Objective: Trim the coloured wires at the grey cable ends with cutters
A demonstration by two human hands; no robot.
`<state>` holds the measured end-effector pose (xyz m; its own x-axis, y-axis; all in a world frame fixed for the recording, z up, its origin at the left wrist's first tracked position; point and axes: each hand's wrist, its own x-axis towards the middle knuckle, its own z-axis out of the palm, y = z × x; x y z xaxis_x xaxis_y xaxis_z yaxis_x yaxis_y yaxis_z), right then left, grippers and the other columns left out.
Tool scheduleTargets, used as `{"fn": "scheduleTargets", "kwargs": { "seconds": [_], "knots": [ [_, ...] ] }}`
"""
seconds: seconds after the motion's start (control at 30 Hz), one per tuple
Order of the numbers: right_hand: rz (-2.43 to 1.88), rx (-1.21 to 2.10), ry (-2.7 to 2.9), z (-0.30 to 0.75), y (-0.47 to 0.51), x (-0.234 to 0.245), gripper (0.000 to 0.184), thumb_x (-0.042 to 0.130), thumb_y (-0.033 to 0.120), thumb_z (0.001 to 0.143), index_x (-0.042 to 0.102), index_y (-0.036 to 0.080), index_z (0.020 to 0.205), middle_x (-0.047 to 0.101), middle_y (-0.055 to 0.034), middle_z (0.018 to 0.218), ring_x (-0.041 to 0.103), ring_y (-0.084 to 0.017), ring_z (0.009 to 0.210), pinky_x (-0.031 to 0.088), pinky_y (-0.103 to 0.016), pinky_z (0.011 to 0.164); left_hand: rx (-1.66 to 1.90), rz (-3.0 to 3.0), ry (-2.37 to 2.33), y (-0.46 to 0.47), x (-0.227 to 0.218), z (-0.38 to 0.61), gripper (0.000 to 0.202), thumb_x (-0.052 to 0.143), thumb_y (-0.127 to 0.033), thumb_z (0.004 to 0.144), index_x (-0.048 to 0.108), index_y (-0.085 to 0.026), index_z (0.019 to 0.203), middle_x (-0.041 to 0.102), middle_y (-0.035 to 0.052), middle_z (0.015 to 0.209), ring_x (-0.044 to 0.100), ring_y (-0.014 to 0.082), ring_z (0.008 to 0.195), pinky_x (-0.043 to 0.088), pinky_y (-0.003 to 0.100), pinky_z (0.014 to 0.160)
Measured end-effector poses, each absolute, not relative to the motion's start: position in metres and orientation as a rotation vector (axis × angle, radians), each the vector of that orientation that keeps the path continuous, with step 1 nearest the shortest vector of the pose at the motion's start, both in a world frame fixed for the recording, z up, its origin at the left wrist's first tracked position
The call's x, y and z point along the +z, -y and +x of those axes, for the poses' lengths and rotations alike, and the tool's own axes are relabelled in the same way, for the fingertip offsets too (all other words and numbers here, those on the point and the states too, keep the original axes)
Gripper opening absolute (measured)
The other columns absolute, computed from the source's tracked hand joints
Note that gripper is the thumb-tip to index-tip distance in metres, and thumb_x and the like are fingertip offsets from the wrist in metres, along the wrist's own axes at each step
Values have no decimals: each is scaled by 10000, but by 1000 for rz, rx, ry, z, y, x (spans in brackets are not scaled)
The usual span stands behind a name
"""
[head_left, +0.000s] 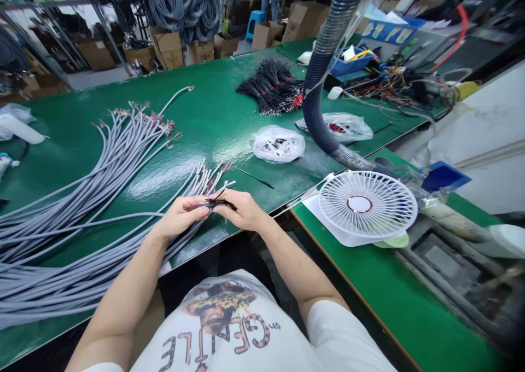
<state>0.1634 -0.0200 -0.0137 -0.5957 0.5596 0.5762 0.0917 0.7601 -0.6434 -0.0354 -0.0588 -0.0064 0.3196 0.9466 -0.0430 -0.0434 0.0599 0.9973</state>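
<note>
My left hand (180, 215) and my right hand (241, 208) meet at the near edge of the green table (213, 120). Both are closed in a pinch on the stripped end of a grey cable (205, 203), where thin red and dark wires show between the fingertips. The cable runs back to the left into a heap of grey cables (61, 240) that lies under my left forearm. A second fan of grey cables (123, 142) with bared coloured ends lies farther back on the left.
A thin black tool (255, 178) lies just beyond my hands. Behind it sit two clear plastic bags (279, 144) and a bundle of black wires (273, 85). A ribbed hose (324, 60) hangs over a white fan (367, 207) on the right. Cardboard boxes stand behind.
</note>
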Motion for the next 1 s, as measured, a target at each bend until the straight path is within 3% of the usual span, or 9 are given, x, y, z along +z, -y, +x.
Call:
{"fn": "scheduleTargets", "kwargs": {
  "seconds": [0.23,0.37,0.6,1.0],
  "knots": [
    [-525,744,2110,160,21,-14,241,527,331,917,625,146,1038,709,-102,956,671,-160,870,533,-284,806,1045,1244,-835,57,-7,-36,426,630,-489,779,639,-107,592,564,64,644,475,141,605,396,286,600],
    [-546,775,2091,160,22,-12,243,535,340,912,621,152,1039,705,-96,974,665,-157,876,531,-280,800,1008,1315,-892,57,-10,-39,391,599,-438,839,628,-112,626,522,40,647,448,128,613,382,276,613],
    [-578,701,2092,158,26,-8,255,529,356,918,621,160,1051,706,-103,993,669,-166,896,538,-286,796,1006,1465,-958,58,-6,-39,418,591,-495,835,610,-120,651,464,13,648,407,113,612,359,258,595],
    [-573,526,2232,160,25,-6,282,502,366,933,616,189,1120,707,-100,981,683,-189,902,534,-280,767,973,1565,-932,57,-12,-42,347,572,-414,870,641,-114,710,527,39,727,443,118,644,386,259,623]
  ]
}}
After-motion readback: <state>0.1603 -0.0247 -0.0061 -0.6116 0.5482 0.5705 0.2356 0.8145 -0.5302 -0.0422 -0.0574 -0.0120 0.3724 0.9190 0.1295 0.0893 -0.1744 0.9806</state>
